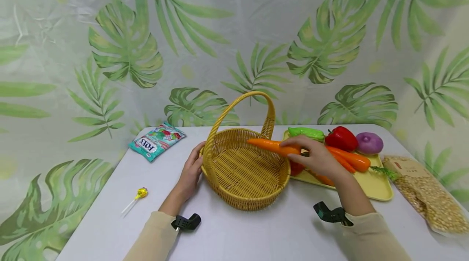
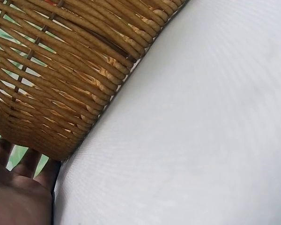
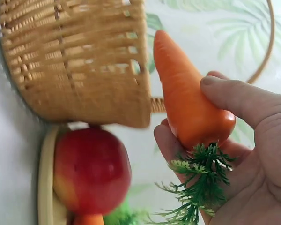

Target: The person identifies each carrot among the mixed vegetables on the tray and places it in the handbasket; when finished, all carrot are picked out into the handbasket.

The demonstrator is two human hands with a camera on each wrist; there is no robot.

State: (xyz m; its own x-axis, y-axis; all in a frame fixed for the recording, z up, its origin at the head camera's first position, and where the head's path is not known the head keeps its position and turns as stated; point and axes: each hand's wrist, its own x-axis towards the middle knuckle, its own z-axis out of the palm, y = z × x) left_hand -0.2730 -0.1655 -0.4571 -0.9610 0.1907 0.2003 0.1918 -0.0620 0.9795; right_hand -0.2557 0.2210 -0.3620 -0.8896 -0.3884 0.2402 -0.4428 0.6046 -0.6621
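My right hand (image 1: 318,157) holds an orange carrot (image 1: 271,145) by its thick end, its pointed tip reaching over the right part of a yellow wicker basket (image 1: 249,203). In the right wrist view, the thumb and fingers pinch the carrot (image 3: 185,91), and its green leafy top (image 3: 201,180) hangs by the palm. The basket's inside shows no contents. My left hand (image 1: 190,171) rests against the basket's left side near the handle base. Fairly straight fingers (image 2: 25,164) touch the woven wall (image 2: 61,84) in the left wrist view.
Right of the basket, a yellow tray (image 1: 377,187) bears a red apple (image 3: 93,171), more carrots (image 1: 351,159), a red pepper (image 1: 341,139), a purple round vegetable (image 1: 369,143) and a green one (image 1: 305,133). A grain bag (image 1: 428,196), candy packet (image 1: 157,141) and lollipop (image 1: 141,193) lie around.
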